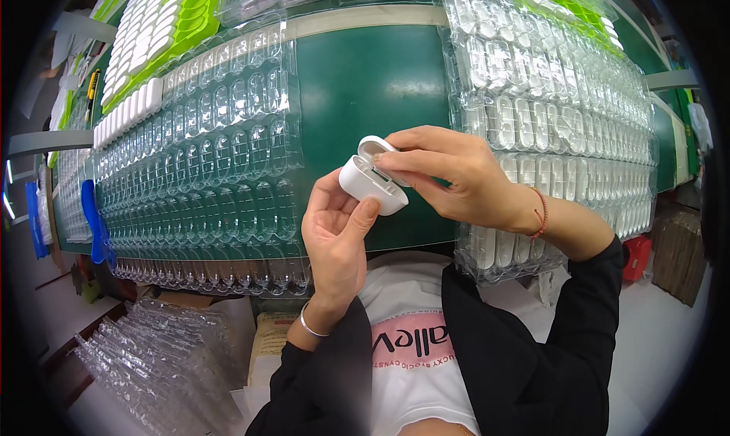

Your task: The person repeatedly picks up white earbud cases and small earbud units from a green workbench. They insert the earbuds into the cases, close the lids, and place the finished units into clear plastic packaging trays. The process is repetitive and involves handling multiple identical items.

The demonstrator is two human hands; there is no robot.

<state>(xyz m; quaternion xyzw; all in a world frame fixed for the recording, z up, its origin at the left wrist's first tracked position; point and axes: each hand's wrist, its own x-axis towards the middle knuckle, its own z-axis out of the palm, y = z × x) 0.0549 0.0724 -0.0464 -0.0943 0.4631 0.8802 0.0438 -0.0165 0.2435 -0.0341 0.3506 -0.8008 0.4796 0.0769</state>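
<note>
A small white earbud charging case (372, 189) with its lid (374, 144) flipped up is held over the near part of the green table. Fingers and thumb of my left hand (338, 234) wrap round its body from the left and below. At the lid and opening, my right hand (456, 173) has its fingertips pinched together. Those fingertips touch the lid's edge; whether they also hold something small inside the case I cannot tell. The inside is partly hidden by the right fingers.
A clear plastic tray (220, 147) with rows of pockets lies left, white cases (129, 112) at its far-left edge. Right stands a stacked clear tray (563, 124) holding white pieces. Beyond the left tray is a green tray (199, 14). Clear trays (156, 360) lie below the table edge.
</note>
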